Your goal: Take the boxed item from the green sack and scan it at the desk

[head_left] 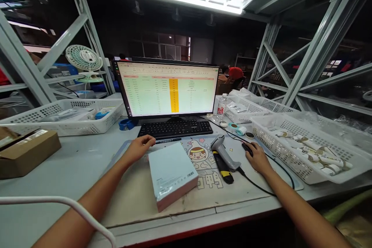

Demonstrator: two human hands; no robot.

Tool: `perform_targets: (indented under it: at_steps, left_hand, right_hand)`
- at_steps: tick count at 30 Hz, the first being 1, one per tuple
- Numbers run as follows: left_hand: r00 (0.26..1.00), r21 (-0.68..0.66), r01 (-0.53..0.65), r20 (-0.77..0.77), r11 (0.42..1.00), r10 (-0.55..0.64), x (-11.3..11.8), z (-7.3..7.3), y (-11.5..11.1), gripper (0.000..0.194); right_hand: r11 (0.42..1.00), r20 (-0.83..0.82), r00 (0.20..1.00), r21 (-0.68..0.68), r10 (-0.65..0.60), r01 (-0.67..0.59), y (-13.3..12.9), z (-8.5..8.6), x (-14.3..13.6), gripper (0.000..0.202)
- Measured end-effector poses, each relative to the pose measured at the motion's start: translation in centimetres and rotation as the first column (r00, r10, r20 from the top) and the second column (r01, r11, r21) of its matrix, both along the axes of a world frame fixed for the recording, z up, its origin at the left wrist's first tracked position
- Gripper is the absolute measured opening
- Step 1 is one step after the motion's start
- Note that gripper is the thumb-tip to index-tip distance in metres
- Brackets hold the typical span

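My right hand (258,157) lies over a black computer mouse (247,149) at the right side of the printed desk mat (130,197). My left hand (141,148) rests on the mat with its fingers curled in, and no object shows in it. Just right of its fingertips lies a black pen (168,140), below the keyboard (176,128). A pale blue box (171,166) with pink sides and a barcode lies between my arms. Beside it, a grey barcode scanner (225,153) lies over a yellow-and-black box cutter (223,168).
A monitor (145,97) showing a spreadsheet stands behind the keyboard. White baskets (293,159) with packets flank the desk, another basket (87,127) at left. Nearby are a cardboard box (31,155), blue tape (126,124), a bottle (221,106), a fan (84,58) and a white tube (58,200).
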State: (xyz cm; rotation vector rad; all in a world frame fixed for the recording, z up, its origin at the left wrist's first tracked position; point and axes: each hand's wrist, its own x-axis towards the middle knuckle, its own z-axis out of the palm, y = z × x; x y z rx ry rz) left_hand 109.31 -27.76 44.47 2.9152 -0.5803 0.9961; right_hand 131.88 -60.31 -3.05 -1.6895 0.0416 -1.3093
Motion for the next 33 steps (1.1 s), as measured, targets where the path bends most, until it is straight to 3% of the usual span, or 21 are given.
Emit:
perform_targets:
  at_steps: [3,8,14,25,33]
  left_hand:
    - [0.995,-0.038,0.029,-0.096,0.999,-0.032,1.1,-0.9,1.7,0.084]
    - [0.974,-0.186,0.056,-0.208,0.981,-0.095,0.5,-2.4,3.5,0.08]
    - [0.949,-0.081,-0.008,-0.314,0.997,-0.018,0.4,-3.0,3.5,0.085]
    - [0.943,-0.125,-0.016,-0.33,0.992,-0.026,-1.3,-3.7,2.0,0.074]
    - [0.943,-0.058,-0.027,-0.334,0.998,0.006,0.2,-3.3,3.5,0.087]
  right_hand:
    - [1.0,0.042,0.999,0.016,-0.021,0.02,0.2,-0.3,0.2,0.063]
    - [0.999,0.092,0.995,0.0,-0.044,0.044,0.1,-0.9,0.1,0.063]
    - [0.998,0.141,0.988,-0.012,-0.059,0.061,-0.1,-1.2,-0.1,0.061]
    - [0.998,0.167,0.984,-0.02,-0.063,0.067,-0.1,-1.2,-0.2,0.06]
    - [0.998,0.151,0.987,-0.023,-0.048,0.052,-0.2,-1.4,0.0,0.061]
